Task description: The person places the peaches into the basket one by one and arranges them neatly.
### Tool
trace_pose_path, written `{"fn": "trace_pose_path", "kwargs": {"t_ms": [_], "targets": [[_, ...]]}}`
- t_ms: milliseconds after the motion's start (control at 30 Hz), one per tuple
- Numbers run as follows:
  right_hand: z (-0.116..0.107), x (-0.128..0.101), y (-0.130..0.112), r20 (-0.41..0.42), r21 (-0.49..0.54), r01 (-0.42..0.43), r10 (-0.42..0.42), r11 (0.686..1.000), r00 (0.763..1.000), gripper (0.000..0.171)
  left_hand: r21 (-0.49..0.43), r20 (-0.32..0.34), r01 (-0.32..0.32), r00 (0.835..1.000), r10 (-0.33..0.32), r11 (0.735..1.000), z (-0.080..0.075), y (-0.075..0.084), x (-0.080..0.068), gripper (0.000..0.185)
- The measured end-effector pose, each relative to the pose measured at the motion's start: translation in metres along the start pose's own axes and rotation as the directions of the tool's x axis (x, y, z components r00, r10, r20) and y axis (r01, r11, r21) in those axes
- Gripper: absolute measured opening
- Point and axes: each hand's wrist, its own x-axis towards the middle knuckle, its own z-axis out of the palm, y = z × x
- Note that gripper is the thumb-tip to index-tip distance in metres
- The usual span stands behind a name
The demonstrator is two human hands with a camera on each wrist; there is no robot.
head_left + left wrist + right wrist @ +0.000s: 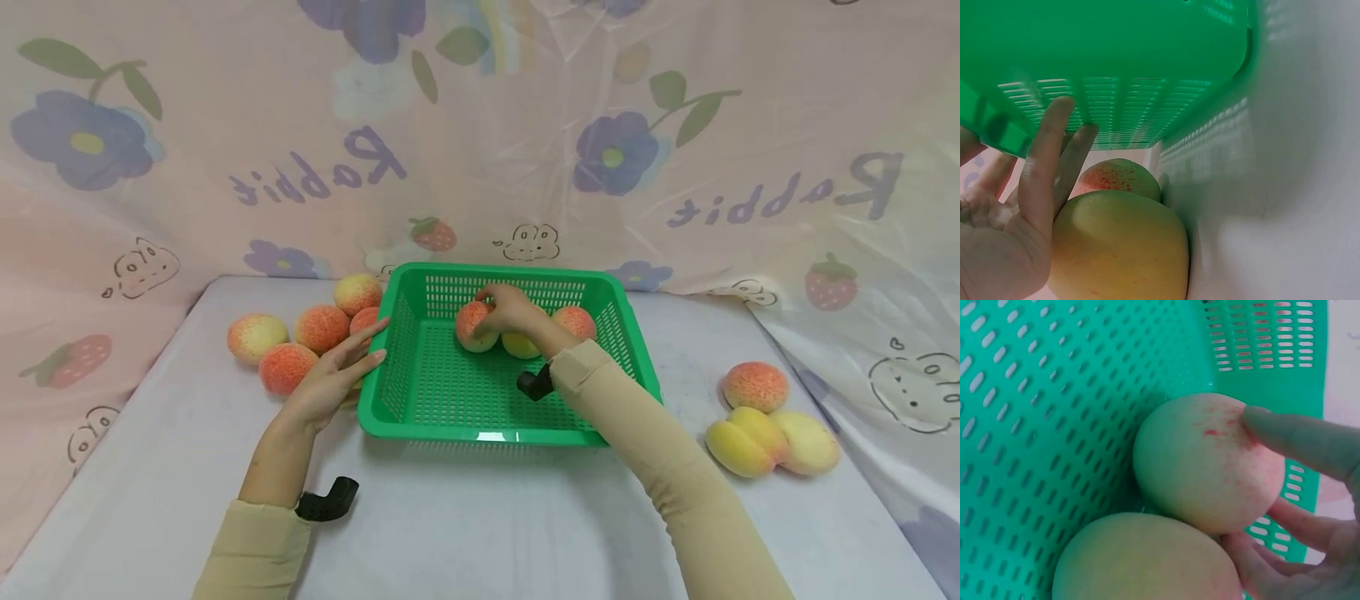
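Observation:
A green plastic basket (457, 429) with slotted walls sits on the white table. Inside it, my right hand (513, 310) grips a red-speckled peach (470, 325) near the back wall; thumb and fingers lie on opposite sides of it in the right wrist view. A yellowish peach (1147, 562) rests right beside the held one, and a redder peach (576, 321) is at the basket's right. My left hand (326, 385) has its fingers straight, fingertips at the basket's left side. Below the wall in the left wrist view, a yellow peach (1122, 244) is close to that hand.
Several peaches (257, 337) lie on the table left of the basket. To the right, a red peach (755, 386) and two yellow ones (746, 442) sit together. A printed cloth (480, 208) hangs behind the table.

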Motion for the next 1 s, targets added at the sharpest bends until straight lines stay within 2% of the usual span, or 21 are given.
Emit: {"fn": "trace_pose_path", "kwargs": {"t_ms": [200, 533, 1000], "targets": [[-0.014, -0.012, 0.008, 0.019, 0.148, -0.028, 0.025, 0.989, 0.999, 0.064, -0.001, 0.005, 0.003, 1.0, -0.003, 1.0, 0.001, -0.001, 0.0, 0.058], [-0.033, -0.033, 0.016, 0.033, 0.349, -0.032, 0.022, 0.937, 0.999, 0.057, 0.026, -0.008, -0.016, 1.0, 0.016, 1.0, 0.0, -0.001, 0.0, 0.059], [-0.053, -0.066, 0.032, -0.044, 0.452, 0.022, -0.003, 0.892, 0.999, 0.054, -0.007, 0.031, -0.017, 0.999, 0.017, 1.0, -0.001, -0.002, 0.001, 0.059]]}}
